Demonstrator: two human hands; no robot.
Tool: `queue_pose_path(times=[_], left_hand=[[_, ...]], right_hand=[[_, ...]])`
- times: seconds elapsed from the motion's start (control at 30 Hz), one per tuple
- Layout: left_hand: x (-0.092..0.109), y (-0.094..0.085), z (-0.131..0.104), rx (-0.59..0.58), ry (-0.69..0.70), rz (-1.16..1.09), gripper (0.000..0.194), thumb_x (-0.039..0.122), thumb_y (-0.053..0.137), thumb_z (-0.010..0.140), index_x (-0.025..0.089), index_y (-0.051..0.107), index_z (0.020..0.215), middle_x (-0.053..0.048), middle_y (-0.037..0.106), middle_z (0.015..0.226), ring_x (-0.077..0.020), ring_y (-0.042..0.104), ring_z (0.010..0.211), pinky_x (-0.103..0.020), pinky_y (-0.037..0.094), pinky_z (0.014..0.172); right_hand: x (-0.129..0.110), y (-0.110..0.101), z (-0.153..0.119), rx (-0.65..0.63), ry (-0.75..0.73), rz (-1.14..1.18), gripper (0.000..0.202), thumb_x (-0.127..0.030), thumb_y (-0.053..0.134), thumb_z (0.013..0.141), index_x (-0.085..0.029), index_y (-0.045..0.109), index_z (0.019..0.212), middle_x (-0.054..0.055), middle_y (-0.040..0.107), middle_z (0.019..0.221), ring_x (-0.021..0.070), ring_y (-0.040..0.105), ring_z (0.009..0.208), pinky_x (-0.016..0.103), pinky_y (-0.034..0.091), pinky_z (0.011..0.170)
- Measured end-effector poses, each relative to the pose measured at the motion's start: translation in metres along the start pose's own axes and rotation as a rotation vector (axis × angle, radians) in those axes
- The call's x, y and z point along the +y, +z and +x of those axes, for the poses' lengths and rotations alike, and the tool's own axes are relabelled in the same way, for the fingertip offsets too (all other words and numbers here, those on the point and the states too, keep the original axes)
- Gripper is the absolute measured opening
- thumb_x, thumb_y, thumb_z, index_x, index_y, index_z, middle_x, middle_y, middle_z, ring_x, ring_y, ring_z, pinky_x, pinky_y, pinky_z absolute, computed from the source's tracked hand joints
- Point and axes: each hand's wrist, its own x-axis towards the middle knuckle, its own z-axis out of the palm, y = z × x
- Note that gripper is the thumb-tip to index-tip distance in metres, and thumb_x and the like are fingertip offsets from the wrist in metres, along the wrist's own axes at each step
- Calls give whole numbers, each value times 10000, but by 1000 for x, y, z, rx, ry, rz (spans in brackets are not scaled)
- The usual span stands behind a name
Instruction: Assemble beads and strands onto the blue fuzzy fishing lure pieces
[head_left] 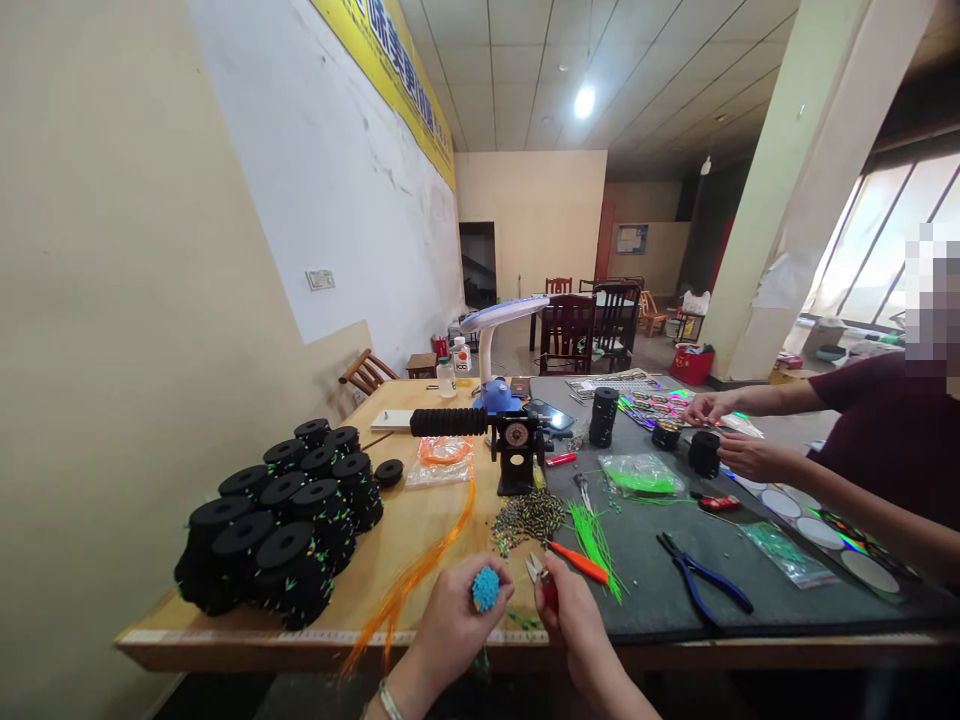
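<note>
At the table's front edge, my left hand (459,610) is closed around a bundle with a blue, beaded-looking end (486,589) facing up. Just right of it, my right hand (574,612) grips small red-handled snips (550,590), whose metal blades point up and left, slightly apart. The blades do not touch the blue bundle. Small green pieces (525,621) lie between my hands at the edge. Beyond them sits a pile of small dark and gold beads (531,520). An orange tool (580,562) and bright green strands (596,545) lie right of the pile.
Stacked black foam spools (285,545) fill the left side. Orange strands (431,545) trail over the front edge. A black winding device (517,450) and a lamp (495,390) stand behind the beads. Blue-handled pliers (703,580) lie right. Another person's hands (739,450) work at the far right.
</note>
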Motion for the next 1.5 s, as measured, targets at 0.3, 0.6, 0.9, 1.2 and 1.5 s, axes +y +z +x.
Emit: queue_pose_path(times=[0.3, 0.6, 0.9, 1.2, 1.5], left_hand=[[-3, 0, 0, 65, -58, -20, 117, 265, 598, 813, 172, 637, 754, -15, 659, 677, -173, 609, 633, -239, 463, 606], [-2, 1, 1, 67, -59, -11, 93, 244, 600, 797, 175, 644, 753, -15, 664, 665, -175, 613, 619, -242, 461, 598], [-5, 3, 0, 53, -54, -2, 104, 256, 601, 809, 178, 645, 756, -7, 660, 673, -173, 612, 634, -235, 452, 609], [-6, 4, 1, 41, -58, 17, 109, 264, 599, 817, 178, 638, 763, -6, 661, 685, -171, 615, 642, -237, 449, 608], [-4, 2, 0, 11, -56, 8, 123, 276, 585, 834, 175, 626, 779, -17, 658, 703, -173, 608, 665, -243, 453, 632]], right_hand=[[17, -7, -17, -28, -128, 140, 720, -709, 479, 790, -96, 678, 1110, -70, 312, 493, 82, 271, 461, 208, 240, 445], [8, -5, -20, -75, -185, 76, 738, -698, 475, 793, -82, 675, 1146, -62, 308, 498, 93, 274, 477, 218, 228, 462], [12, -5, -20, -98, -174, 49, 756, -714, 465, 790, -78, 669, 1146, -60, 302, 526, 93, 283, 491, 215, 213, 479], [12, -6, -21, -101, -175, 74, 743, -696, 451, 816, -66, 648, 1157, -65, 290, 530, 88, 265, 494, 221, 208, 478], [13, -2, -8, 5, 64, 131, 774, -836, 386, 713, -117, 671, 681, -73, 313, 406, 61, 246, 389, 195, 177, 391]])
